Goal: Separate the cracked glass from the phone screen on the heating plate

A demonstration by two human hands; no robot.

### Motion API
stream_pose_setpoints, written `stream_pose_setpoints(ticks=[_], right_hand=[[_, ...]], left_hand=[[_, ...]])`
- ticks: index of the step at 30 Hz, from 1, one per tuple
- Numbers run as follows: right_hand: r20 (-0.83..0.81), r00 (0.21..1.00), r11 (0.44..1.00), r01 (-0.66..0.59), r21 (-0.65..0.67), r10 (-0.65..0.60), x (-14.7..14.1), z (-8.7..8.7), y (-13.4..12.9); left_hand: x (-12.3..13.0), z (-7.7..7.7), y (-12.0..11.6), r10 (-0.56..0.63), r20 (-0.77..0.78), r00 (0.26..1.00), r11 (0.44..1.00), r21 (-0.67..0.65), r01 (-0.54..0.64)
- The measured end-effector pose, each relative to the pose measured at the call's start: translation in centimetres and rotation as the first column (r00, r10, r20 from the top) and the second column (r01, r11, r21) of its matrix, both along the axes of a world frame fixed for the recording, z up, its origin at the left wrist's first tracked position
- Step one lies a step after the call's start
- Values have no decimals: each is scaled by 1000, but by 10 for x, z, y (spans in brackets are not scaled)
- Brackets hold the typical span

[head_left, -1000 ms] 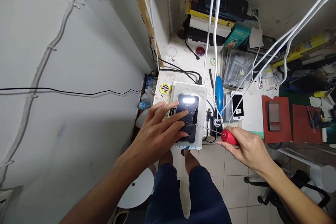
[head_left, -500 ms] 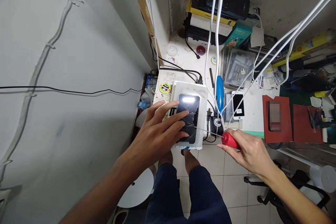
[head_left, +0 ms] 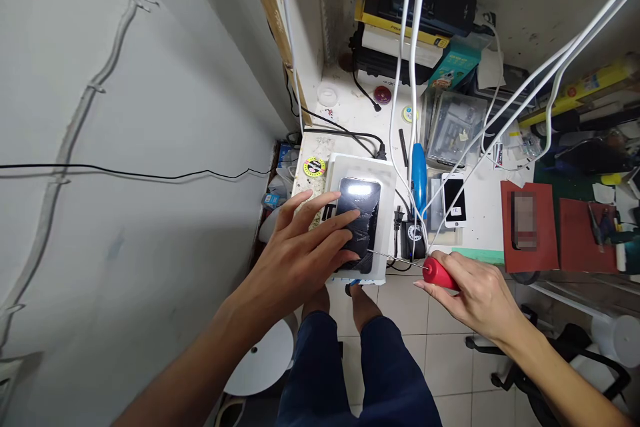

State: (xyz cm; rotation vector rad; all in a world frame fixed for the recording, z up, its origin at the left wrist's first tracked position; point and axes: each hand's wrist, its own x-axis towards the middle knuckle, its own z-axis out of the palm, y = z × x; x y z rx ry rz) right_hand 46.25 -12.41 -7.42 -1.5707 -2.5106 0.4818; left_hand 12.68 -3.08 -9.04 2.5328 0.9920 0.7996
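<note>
A dark phone with a cracked screen [head_left: 361, 203] lies on a white pad [head_left: 387, 213] at the table's front edge. The fingers of my left hand [head_left: 310, 237] are spread and rest on the phone's left side and middle. My right hand [head_left: 475, 290] is wrapped round the red handle of a thin-shafted tool [head_left: 436, 273]. Its metal shaft points left, and the tip is at the right, lower part of the phone's cracked glass. Whether the tip is under the glass or on it, I cannot tell.
White cables [head_left: 416, 47] hang across the view in front of the table. Right of the pad are a blue tool [head_left: 419, 177], a white phone [head_left: 454, 210] and a clear parts box [head_left: 456, 127]. Red mats [head_left: 543, 240] lie farther right. A yellow-rimmed disc [head_left: 315, 167] sits at the left.
The red-handled tool has shifted slightly down, and its tip is a little lower on the phone. My left hand has stayed in place.
</note>
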Motion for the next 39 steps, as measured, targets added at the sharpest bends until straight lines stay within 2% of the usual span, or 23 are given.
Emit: stream_pose_setpoints(ticks=[10,17,23,28,31,35,39], right_hand=[[-38,999,997,19,-81,-22,6,0,-14],[-48,999,993,15,-119,-21,15,10,-37],[-74,990,975,102,-196,-118,12,16,-51],[-87,985,965,123,-230,-147,2,21,-49],[-91,988,971,107,-215,-129,-7,29,-46],[-104,993,982,35,-187,-55,-18,44,-47],[-133,990,982,-62,-177,38,-28,56,-54]], left_hand=[[1,1,-1,-5,5,1000,1000,-15,5],[2,0,-1,-16,13,1000,1000,-13,16],[-2,-4,1,-59,55,997,998,16,58],[-6,-2,-1,-69,83,994,997,31,66],[-1,7,-14,-111,117,987,993,54,106],[8,27,-43,-219,45,975,974,62,216],[3,42,-77,-191,33,981,981,51,189]])
